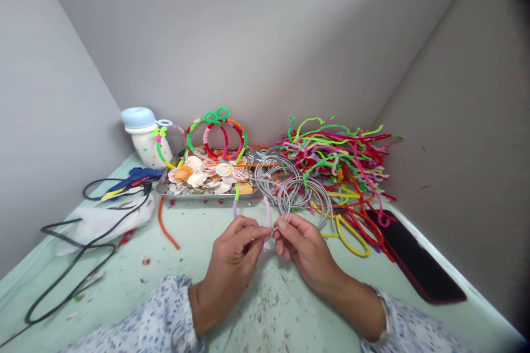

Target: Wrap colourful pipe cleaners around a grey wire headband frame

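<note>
My right hand (304, 248) pinches a strand of grey wire (286, 204) between thumb and fingers. This strand runs up to several loose grey wire coils (271, 174) lying just beyond the hands. Close beside it, my left hand (236, 251) is closed in a pinch at the wire's end, its fingertips almost meeting those of the right. What exactly sits between the left fingertips is too small to make out. Behind the hands, a pale pink pipe cleaner (267, 210) and a green-and-lilac pipe cleaner (236, 204) lie on the table.
A metal tray (207, 196) of seashells stands behind, with pipe-cleaner-wrapped hoops (188, 140) on it. A bottle (144, 140) is back left, near a black cable (74, 281). At right are a pipe-cleaner heap (339, 149), yellow-handled scissors (351, 237), red loops (368, 226) and a phone (418, 259).
</note>
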`<state>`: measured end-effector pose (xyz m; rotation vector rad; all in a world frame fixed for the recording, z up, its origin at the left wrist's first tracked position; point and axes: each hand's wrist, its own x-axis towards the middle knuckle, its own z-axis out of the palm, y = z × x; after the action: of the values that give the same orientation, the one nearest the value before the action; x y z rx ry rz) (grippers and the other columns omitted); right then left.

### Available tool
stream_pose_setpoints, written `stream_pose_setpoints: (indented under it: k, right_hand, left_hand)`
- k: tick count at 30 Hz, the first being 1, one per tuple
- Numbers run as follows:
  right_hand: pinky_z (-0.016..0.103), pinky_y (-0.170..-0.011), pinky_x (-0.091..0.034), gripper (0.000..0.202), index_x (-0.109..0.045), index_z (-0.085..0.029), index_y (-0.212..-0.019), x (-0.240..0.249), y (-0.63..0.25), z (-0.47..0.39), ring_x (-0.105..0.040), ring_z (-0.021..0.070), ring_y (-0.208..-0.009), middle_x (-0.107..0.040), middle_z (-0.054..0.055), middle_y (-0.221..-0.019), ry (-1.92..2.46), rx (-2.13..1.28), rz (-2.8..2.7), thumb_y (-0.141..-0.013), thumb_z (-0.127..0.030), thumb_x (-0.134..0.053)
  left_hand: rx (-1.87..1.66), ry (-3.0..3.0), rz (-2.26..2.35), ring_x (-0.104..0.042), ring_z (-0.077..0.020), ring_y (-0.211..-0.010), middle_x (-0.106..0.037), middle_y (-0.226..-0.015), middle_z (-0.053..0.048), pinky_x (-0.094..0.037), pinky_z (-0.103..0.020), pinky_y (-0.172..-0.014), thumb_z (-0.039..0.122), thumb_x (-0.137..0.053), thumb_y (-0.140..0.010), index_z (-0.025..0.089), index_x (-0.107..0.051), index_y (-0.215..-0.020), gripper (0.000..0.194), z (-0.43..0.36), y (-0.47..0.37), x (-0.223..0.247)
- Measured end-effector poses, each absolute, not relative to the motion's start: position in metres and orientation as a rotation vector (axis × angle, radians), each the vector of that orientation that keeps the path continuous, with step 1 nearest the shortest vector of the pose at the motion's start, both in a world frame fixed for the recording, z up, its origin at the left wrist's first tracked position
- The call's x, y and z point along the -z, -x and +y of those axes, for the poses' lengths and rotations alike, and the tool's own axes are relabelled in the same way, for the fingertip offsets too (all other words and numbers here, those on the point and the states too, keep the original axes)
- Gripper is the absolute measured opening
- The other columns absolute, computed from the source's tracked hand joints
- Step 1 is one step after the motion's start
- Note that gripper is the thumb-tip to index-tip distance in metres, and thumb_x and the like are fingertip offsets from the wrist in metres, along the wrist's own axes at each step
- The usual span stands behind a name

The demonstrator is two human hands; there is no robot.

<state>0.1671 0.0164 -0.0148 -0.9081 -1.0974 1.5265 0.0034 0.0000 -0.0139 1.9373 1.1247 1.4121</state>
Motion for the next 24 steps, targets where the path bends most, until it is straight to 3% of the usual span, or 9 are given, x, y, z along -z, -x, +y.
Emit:
stream_pose_setpoints:
  k: [9, 24]
  right_hand:
    - [0.018, -0.047, -0.038, 0.025, -0.062, -0.018, -0.079, 0.0158, -0.167, 0.0163, -0.052, 0.0069, -0.051, -0.062, -0.002, -0.067, 0.91, -1.519, -1.124, -0.085, -0.041, -0.066]
    - [0.015, -0.043, -0.036, 0.024, -0.064, -0.018, -0.083, 0.0191, -0.169, 0.019, -0.051, 0.0052, -0.049, -0.059, -0.003, -0.065, 0.901, -1.483, -1.058, -0.087, -0.041, -0.064]
  left_hand:
    - [-1.39, -1.899, 1.157, -0.058, -0.0098, -0.067, -0.059, -0.085, -0.002, -0.046, -0.018, -0.055, 0.009, -0.058, -0.088, 0.021, -0.072, -0.094, 0.019, 0.0017, -0.0047, 0.0139]
    - [-1.351, -1.986, 1.245, -0.059, -0.0131, -0.077, -0.059, -0.085, -0.002, -0.048, -0.023, -0.067, 0.008, -0.056, -0.089, 0.018, -0.066, -0.092, 0.015, -0.0007, -0.0046, 0.0075]
